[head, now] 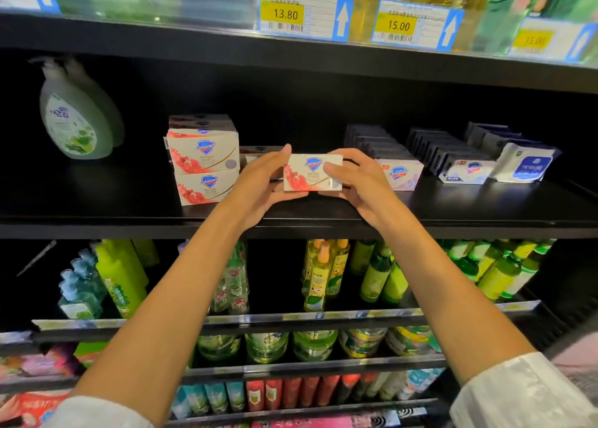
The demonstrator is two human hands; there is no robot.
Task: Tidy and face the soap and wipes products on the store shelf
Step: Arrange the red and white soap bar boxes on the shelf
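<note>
Facing underway: both hands, left hand (259, 185) and right hand (356, 181), pinch soap box (312, 173) right of stacked boxes (204, 165); wipes pack (526, 164) looks unstraightened.

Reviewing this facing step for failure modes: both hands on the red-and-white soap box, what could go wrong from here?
1. The red-and-white cardboard soap box is gripped only at its ends by the left hand and right hand, near the black shelf's front edge; a slip might drop it.
2. The stack of matching red-and-white soap boxes stands close beside the left hand and looks slightly uneven; a nudge could topple it.
</note>
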